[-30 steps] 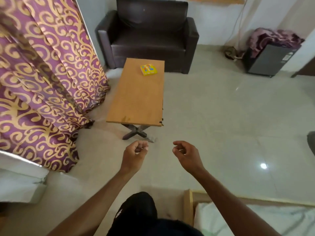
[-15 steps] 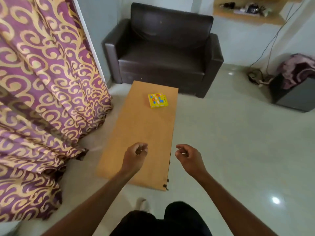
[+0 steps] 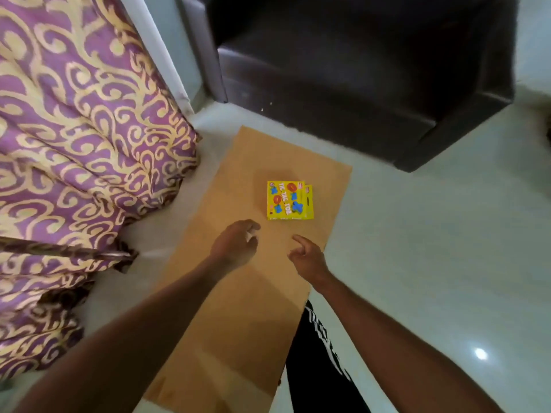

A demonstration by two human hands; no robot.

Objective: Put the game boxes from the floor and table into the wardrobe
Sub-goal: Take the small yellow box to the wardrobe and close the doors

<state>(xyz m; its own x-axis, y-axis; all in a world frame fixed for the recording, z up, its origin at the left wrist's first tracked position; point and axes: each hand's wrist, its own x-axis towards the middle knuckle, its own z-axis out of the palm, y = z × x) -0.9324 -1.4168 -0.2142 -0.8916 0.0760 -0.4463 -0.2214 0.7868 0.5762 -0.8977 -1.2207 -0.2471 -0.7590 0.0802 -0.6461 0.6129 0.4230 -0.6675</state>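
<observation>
Since a second ago both hands have closed on the box [image 3: 289, 200] at frame centre: left hand [image 3: 235, 245] loosely curled, right hand [image 3: 307, 255] half spread, both empty. Pickup appears imminent.

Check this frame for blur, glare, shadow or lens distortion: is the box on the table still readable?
Head view: the yellow game box is sharp enough to read its lettering; slight motion softness on the left hand and right hand; a small glare spot on the floor; soft arm shadows on the table; wide-angle bending at the curtain; the sofa is underexposed.
</observation>
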